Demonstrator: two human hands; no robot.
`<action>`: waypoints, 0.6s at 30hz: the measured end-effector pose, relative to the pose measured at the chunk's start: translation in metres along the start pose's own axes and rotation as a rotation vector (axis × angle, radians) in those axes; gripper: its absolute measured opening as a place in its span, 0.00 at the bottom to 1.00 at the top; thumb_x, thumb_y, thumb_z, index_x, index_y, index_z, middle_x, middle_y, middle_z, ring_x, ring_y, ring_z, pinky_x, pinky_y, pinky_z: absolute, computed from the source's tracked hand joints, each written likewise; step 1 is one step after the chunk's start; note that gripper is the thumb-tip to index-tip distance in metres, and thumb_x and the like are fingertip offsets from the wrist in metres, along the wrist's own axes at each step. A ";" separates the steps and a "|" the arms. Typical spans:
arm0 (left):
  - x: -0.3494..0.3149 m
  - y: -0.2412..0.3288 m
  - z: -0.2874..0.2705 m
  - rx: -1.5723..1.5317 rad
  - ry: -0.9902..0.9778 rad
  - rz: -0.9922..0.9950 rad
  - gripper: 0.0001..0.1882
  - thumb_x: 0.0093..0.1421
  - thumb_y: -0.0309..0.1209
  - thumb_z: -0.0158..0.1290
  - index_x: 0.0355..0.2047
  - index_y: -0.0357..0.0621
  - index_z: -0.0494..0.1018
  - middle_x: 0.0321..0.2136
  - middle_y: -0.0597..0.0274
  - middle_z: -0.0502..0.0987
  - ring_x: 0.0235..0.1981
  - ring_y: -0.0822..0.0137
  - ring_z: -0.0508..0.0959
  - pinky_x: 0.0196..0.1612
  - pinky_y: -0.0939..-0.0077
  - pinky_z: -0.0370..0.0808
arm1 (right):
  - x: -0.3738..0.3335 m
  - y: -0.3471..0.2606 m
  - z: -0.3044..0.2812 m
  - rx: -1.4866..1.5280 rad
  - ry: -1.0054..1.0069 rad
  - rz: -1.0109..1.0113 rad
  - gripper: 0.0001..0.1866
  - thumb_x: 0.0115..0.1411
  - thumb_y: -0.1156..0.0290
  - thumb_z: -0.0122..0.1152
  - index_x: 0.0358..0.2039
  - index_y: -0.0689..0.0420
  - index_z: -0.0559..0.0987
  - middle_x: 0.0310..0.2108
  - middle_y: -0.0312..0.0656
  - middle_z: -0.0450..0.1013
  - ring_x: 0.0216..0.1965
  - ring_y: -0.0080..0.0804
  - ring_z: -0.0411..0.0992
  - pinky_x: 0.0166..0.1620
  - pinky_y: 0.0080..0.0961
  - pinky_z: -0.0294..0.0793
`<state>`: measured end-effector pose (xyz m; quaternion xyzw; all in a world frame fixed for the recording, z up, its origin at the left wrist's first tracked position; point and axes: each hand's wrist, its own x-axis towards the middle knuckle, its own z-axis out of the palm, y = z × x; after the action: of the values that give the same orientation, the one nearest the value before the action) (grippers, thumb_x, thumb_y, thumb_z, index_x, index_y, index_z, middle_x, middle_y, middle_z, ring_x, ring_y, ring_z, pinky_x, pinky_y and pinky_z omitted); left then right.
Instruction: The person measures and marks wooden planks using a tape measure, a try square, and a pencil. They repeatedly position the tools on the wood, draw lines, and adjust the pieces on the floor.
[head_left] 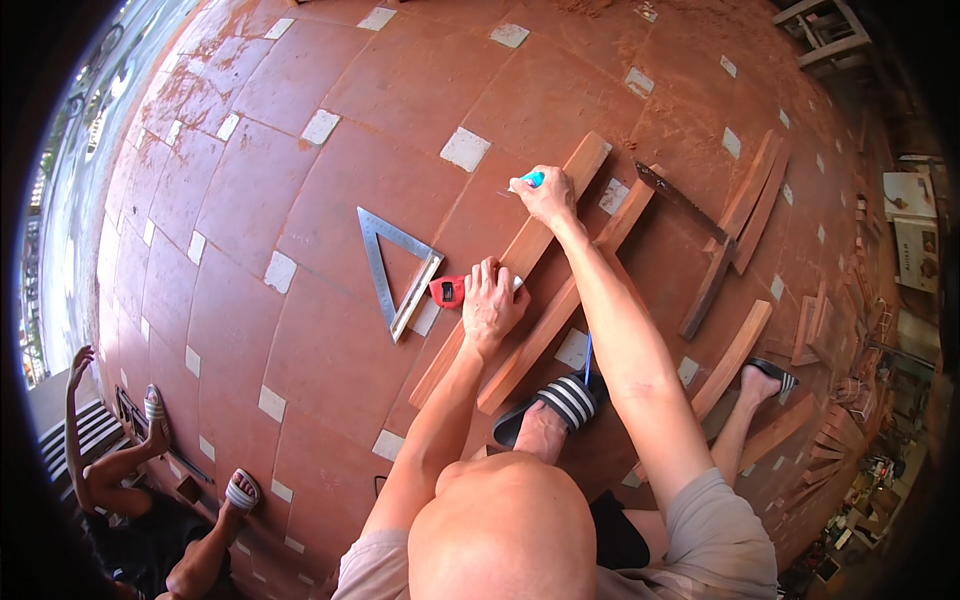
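Note:
My left hand [490, 308] presses down on a long reddish wooden board [535, 240], its fingers curled over a red tape measure [447, 292] with a dark panel. A small white end [517, 284] shows by its thumb; what it belongs to is hidden. Further up the same board, my right hand [552, 200] is closed around a small teal tool [533, 180]; its kind is too small to make out. Left of the board lies a metal triangular square [392, 265], apart from both hands. A second board [560, 315] runs alongside, to the right.
A handsaw [690, 205] rests across the second board and a darker piece [708, 290]. More wooden strips [750, 190] lie at right, beside wood offcuts and clutter [840, 450]. My sandalled foot [555, 405] is near the boards. Another person [150, 510] sits at lower left.

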<state>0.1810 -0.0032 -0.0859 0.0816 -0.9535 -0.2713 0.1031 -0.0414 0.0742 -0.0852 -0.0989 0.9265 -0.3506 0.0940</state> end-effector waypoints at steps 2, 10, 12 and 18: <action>0.000 0.000 0.000 0.002 -0.001 -0.003 0.17 0.52 0.35 0.64 0.36 0.38 0.74 0.48 0.46 0.74 0.50 0.48 0.75 0.52 0.53 0.73 | 0.001 0.000 0.000 0.005 0.015 -0.017 0.20 0.55 0.56 0.78 0.30 0.63 0.86 0.27 0.54 0.83 0.32 0.52 0.84 0.40 0.44 0.82; 0.000 0.000 0.001 0.001 0.030 0.012 0.17 0.52 0.35 0.65 0.36 0.38 0.74 0.48 0.46 0.74 0.49 0.48 0.76 0.52 0.53 0.74 | -0.003 0.006 0.004 0.021 0.096 0.053 0.19 0.55 0.56 0.78 0.29 0.61 0.87 0.25 0.51 0.82 0.30 0.47 0.83 0.39 0.43 0.81; 0.000 0.000 0.001 -0.002 0.027 0.008 0.17 0.52 0.35 0.65 0.36 0.38 0.74 0.48 0.46 0.74 0.49 0.47 0.76 0.52 0.53 0.74 | -0.003 0.007 0.004 -0.017 0.088 0.052 0.18 0.55 0.56 0.78 0.29 0.61 0.87 0.25 0.51 0.82 0.30 0.47 0.83 0.39 0.43 0.81; 0.000 -0.001 0.001 -0.002 0.009 -0.003 0.17 0.53 0.36 0.65 0.36 0.38 0.75 0.49 0.46 0.74 0.50 0.47 0.76 0.52 0.53 0.74 | 0.001 0.007 0.004 0.061 0.130 0.101 0.18 0.56 0.57 0.78 0.28 0.61 0.87 0.25 0.52 0.82 0.30 0.48 0.83 0.38 0.43 0.81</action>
<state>0.1807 -0.0032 -0.0870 0.0839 -0.9527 -0.2720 0.1070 -0.0417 0.0762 -0.0927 -0.0259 0.9234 -0.3792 0.0541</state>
